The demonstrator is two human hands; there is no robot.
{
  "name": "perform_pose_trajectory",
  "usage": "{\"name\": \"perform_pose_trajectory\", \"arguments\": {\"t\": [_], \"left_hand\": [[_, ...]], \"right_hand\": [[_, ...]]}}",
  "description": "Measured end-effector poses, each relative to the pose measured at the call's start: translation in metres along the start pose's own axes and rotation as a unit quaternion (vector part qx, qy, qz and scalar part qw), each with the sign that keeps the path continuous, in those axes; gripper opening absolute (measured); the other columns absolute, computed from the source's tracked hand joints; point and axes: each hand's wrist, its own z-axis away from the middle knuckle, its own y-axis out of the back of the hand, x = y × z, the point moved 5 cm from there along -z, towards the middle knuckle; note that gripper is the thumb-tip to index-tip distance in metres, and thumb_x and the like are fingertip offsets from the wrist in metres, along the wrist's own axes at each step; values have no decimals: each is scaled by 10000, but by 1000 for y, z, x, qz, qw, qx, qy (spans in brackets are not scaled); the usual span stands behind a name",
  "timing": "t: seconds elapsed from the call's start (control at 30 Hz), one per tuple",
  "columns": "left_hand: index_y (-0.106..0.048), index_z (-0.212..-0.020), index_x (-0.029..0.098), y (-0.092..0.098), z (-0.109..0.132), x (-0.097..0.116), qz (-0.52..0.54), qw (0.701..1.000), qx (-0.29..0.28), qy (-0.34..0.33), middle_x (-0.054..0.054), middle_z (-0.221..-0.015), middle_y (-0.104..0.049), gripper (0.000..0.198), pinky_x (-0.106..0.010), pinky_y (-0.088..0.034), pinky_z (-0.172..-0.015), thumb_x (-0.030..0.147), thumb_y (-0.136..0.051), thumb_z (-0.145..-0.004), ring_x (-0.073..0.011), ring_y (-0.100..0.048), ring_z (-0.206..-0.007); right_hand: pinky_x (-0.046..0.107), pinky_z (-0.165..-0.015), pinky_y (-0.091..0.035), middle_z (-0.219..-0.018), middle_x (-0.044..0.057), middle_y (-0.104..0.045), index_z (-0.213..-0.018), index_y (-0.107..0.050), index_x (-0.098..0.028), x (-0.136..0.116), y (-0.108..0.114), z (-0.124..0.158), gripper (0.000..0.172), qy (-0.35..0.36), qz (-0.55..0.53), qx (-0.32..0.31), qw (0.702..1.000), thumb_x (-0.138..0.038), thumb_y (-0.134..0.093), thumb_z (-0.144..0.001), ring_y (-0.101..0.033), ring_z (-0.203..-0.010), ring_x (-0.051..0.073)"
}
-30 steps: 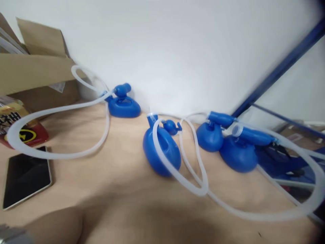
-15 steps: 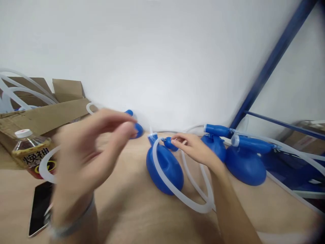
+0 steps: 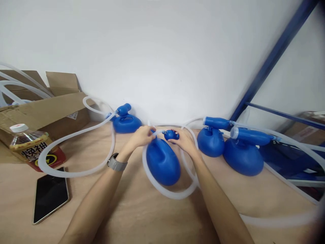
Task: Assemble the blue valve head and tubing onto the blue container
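In the middle of the wooden table lies a blue plastic urinal bottle (image 3: 165, 164) with a moulded handle. A translucent white hose (image 3: 175, 194) loops around its near side. My left hand (image 3: 142, 136) closes around the bottle's neck, where the cap end is mostly hidden by the fingers. On the right, my right hand (image 3: 186, 140) grips a small blue funnel head (image 3: 171, 135), whose narrow end joins the hose near the left fingers. A watch with a grey strap (image 3: 117, 164) sits on my left wrist.
Similar urinal bottles stand at back left (image 3: 127, 123) and on the right (image 3: 243, 157). A cardboard box (image 3: 50, 108) with hoses, a drink bottle (image 3: 33, 145) and a phone (image 3: 50, 195) occupy the left. Another hose (image 3: 76, 174) loops there. A blue metal frame (image 3: 274, 57) rises at right.
My left hand has come down and right, from raised in the air to the bottle's neck. The hose loop has shifted to the left around the bottle. My right hand remains at the funnel head.
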Motion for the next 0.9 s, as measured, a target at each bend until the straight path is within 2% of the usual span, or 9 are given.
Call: {"name": "perform_pose_trajectory", "arguments": {"t": [0.1, 0.17, 0.3, 0.43, 0.5, 0.6, 0.73, 0.83, 0.9], "left_hand": [[-584, -1481, 146, 21, 11, 7, 61, 997, 35, -13, -33, -1168, -682, 514, -250, -513, -820, 166, -624, -970, -126, -686, -876], [-578, -1494, 167, 36, 22, 15, 62, 995, 72, -21, -33, -1295, -658, 556, -267, -526, -909, 109, -616, -942, -139, -679, -998], [-560, -1507, 153, 51, 46, 34, 100, 986, 128, -47, -69, -1457, -569, 523, -385, -540, -964, 236, -566, -991, -205, -656, -1077], [-599, -1465, 122, 52, 57, 47, 110, 979, 149, -87, -117, -1311, -614, 705, -442, -485, -1064, 620, -541, -970, -255, -622, -1165], [-654, -1389, 91, 53, 57, 51, 85, 975, 163, -126, -110, -1249, -648, 645, -414, -457, -1100, 578, -565, -974, -248, -611, -1182], [-734, -1236, 103, 61, 59, 58, 33, 949, 227, -217, -52, -1090, -709, 432, -291, -508, -918, 459, -624, -1018, -162, -661, -965], [-706, -1188, 81, 63, 67, 72, -86, 894, 275, -344, -35, -1026, -686, 242, -206, -475, -815, 255, -598, -1059, -89, -649, -901], [-650, -1132, 111, 65, 68, 72, -79, 899, 276, -330, 2, -990, -681, 181, -192, -455, -782, 265, -574, -1074, -66, -636, -860], [-620, -1072, 126, 64, 67, 70, -71, 910, 271, -307, 26, -920, -674, 177, -207, -437, -723, 288, -549, -1087, -64, -622, -792]], "right_hand": [[311, -1297, -377, -1417, -23, -400, -1540, -540, -389, -19, 35, 11, 698, 43, 6, 79, 996, -527, -690, -873, -423, -1348, 1], [212, -1176, -432, -1380, -11, -431, -1475, -617, -391, -40, 56, 24, 611, 158, 33, 156, 975, -614, -635, -906, -455, -1278, -15], [71, -1084, -397, -1312, -64, -480, -1383, -690, -335, -84, 80, 66, 455, 392, 170, 353, 832, -527, -496, -1020, -419, -1261, -111], [106, -1129, -411, -1411, -153, -387, -1294, -728, -302, -115, 83, 91, 378, 481, 220, 379, 759, -441, -522, -1009, -413, -1321, -48], [124, -1134, -423, -1417, -162, -376, -1262, -738, -304, -123, 86, 96, 351, 486, 224, 394, 747, -416, -524, -1006, -419, -1335, -22], [123, -1122, -445, -1415, -152, -381, -1255, -737, -303, -121, 92, 97, 342, 480, 225, 407, 744, -398, -517, -1011, -429, -1336, -19], [235, -1211, -430, -1500, -92, -295, -1429, -647, -292, -106, 98, 92, 538, 456, 228, 371, 776, -586, -527, -995, -371, -1471, 71], [151, -1249, -406, -1471, -78, -344, -1510, -553, -225, -94, 101, 87, 715, 448, 201, 328, 807, -671, -555, -951, -380, -1470, -16], [51, -1211, -396, -1409, -110, -405, -1455, -571, -202, -89, 102, 83, 591, 450, 168, 306, 822, -531, -593, -965, -421, -1394, -113]]}}
